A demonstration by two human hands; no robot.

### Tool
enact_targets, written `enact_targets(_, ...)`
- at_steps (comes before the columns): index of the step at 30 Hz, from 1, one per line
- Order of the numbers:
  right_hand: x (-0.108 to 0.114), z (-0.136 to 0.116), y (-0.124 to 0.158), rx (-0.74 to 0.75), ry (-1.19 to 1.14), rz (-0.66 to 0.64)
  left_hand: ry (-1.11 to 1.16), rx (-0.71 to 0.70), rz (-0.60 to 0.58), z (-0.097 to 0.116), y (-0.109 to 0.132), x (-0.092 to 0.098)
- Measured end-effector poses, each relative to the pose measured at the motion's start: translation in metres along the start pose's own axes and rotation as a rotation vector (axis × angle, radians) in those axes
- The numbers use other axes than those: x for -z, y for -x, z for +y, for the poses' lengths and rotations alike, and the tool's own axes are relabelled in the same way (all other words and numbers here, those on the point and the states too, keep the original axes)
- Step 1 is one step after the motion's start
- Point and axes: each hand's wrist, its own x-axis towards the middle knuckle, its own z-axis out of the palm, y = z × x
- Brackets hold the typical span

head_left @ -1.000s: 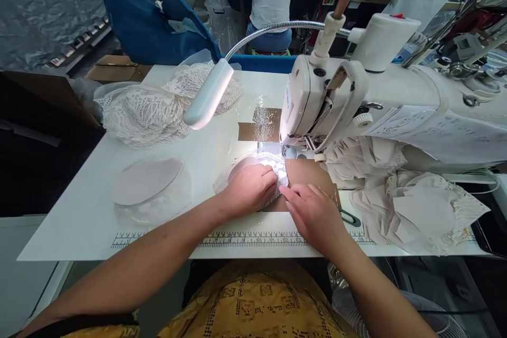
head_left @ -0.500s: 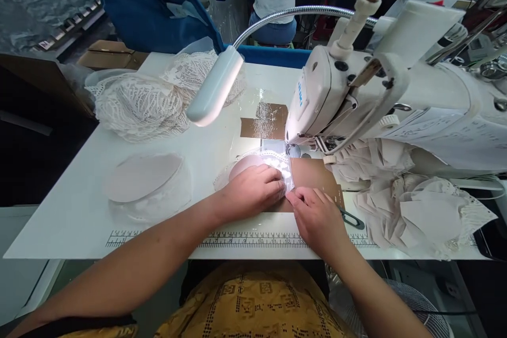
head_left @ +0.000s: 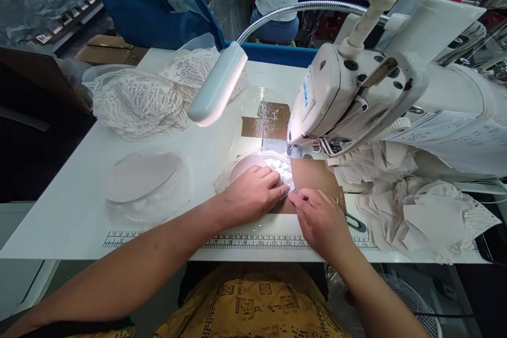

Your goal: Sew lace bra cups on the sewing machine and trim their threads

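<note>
My left hand [head_left: 249, 195] lies curled over a small lace-and-pink fabric piece [head_left: 273, 162] on the white sewing table [head_left: 71, 222], fingers pressing it down. My right hand [head_left: 321, 216] touches the lace's near edge with thumb and forefinger pinched on it, resting over a brown taped patch [head_left: 312, 175]. The fabric's far end lies just under the needle area of the white sewing machine [head_left: 356, 95]. What lies beneath my left palm is hidden.
A gooseneck lamp [head_left: 217, 84] hangs over the table. A heap of white lace [head_left: 134, 103] lies far left, a stack of pink oval pads [head_left: 144, 182] near left, sewn beige pieces [head_left: 428, 211] right. Dark snips [head_left: 354, 220] lie beside my right hand. Other people sit behind.
The view has tilted and moved closer to the machine. My right hand's fingers have drawn together at the lace's edge; my left hand stays on the piece.
</note>
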Motion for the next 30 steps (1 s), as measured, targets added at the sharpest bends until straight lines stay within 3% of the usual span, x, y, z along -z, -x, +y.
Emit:
enact_targets(15, -0.001, 0.005, -0.012, -0.026, 0.091, -0.036, 0.165, 0.007, 0.065, -0.001, -0.003, 0.002)
enact_targets(30, -0.002, 0.003, -0.013, -0.042, 0.113, -0.023, -0.026, 0.026, 0.032, -0.005, -0.004, -0.001)
